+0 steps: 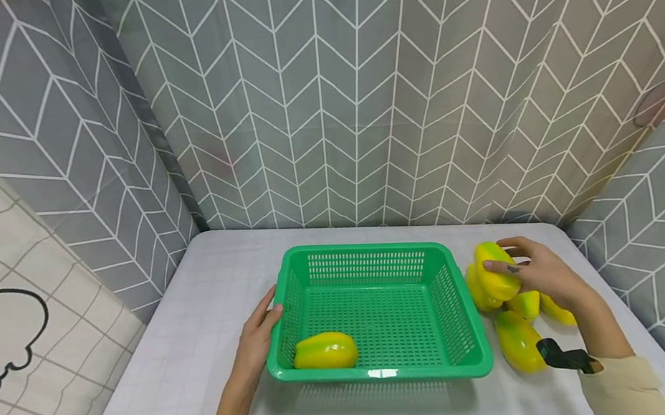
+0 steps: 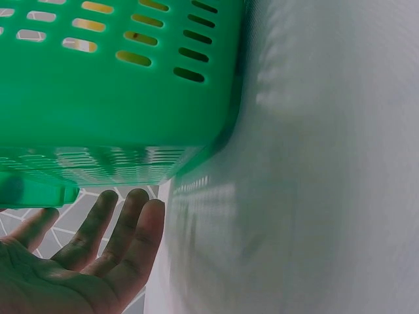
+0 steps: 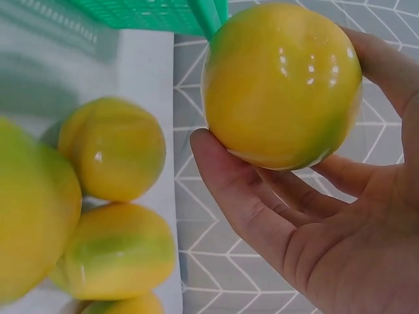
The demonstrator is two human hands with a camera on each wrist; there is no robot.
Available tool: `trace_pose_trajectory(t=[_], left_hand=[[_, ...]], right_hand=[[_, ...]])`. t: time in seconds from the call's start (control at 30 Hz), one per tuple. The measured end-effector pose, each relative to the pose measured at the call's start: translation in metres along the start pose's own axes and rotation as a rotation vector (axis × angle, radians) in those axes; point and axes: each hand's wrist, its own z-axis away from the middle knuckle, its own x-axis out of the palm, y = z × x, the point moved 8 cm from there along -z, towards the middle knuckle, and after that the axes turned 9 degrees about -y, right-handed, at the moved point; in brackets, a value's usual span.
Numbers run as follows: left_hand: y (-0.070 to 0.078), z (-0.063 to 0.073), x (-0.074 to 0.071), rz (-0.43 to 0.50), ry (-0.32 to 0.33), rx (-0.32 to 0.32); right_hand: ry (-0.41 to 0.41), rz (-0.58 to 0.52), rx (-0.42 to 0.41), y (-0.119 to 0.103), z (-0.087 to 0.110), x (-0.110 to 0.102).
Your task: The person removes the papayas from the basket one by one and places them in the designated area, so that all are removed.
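Observation:
A green plastic basket (image 1: 392, 377) stands on the table with one yellow-green papaya (image 1: 325, 351) lying in its front left corner. My left hand (image 1: 256, 335) holds the basket's left rim, thumb over the edge. In the left wrist view, the other fingers (image 2: 141, 235) of that hand spread below the rim, close to the outer wall. Beyond the basket's right side, my right hand (image 1: 541, 272) grips another papaya (image 1: 497, 270) between thumb and fingers. The right wrist view shows this held papaya (image 3: 281, 85) raised above the others.
Several more papayas lie on the table right of the basket, among them a near one (image 1: 519, 341) and one at the far right (image 1: 556, 310). A white cloth covers the table (image 1: 162, 408). Grey patterned curtains (image 1: 314, 94) hang behind and at the sides.

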Motion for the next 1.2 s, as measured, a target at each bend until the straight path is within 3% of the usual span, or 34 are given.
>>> trace_pose_trajectory(t=[0.7, 1.2], left_hand=[[0.000, 0.000, 0.000, 0.009, -0.005, -0.006], [0.001, 0.002, -0.001, 0.002, -0.003, -0.006]], right_hand=[[0.017, 0.045, 0.134, 0.052, 0.027, -0.017], [0.009, -0.011, 0.181, 0.078, 0.042, -0.017]])
